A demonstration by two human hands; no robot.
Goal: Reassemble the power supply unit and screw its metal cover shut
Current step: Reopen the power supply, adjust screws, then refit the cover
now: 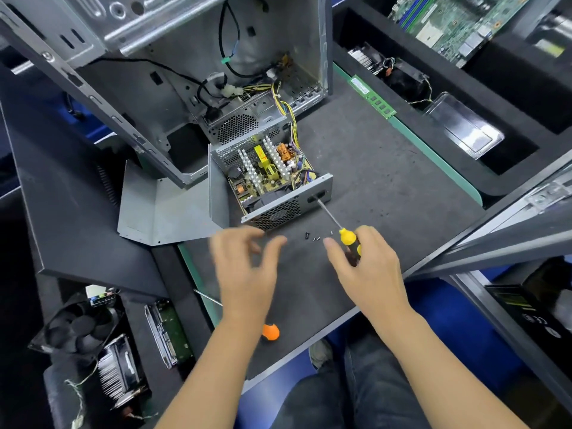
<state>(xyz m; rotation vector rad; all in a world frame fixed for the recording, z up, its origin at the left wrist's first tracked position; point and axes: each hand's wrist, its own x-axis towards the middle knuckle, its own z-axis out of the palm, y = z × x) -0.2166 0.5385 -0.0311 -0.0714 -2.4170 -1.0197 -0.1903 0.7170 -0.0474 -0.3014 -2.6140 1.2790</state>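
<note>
Head view, from left to right: we see a black cooling fan and a finned metal heatsink lying in a dark foam tray at the lower left, with a bare hard drive beside them. Farther in, a bent grey sheet-metal cover lies flat on the dark work mat, just beside the open power supply unit. The unit sits near the mat's centre with its top off, showing white heatsinks, a yellow transformer and a copper coil; its wire bundle runs back into the gutted grey computer case, whose top is cut off by the frame. Our left hand hovers in front of the unit, fingers spread and loosely curved, holding nothing; motion blur softens the fingertips. A second screwdriver with an orange handle lies under that forearm, mostly hidden. Small black screws are scattered on the mat between the hands, too small for us to count surely. Our right hand grips a yellow-and-black-handled screwdriver, its tip at the dark socket opening in the unit's front panel. Right of the mat a green memory stick rests along the edge, and a green motherboard is partly cropped at the top.
</note>
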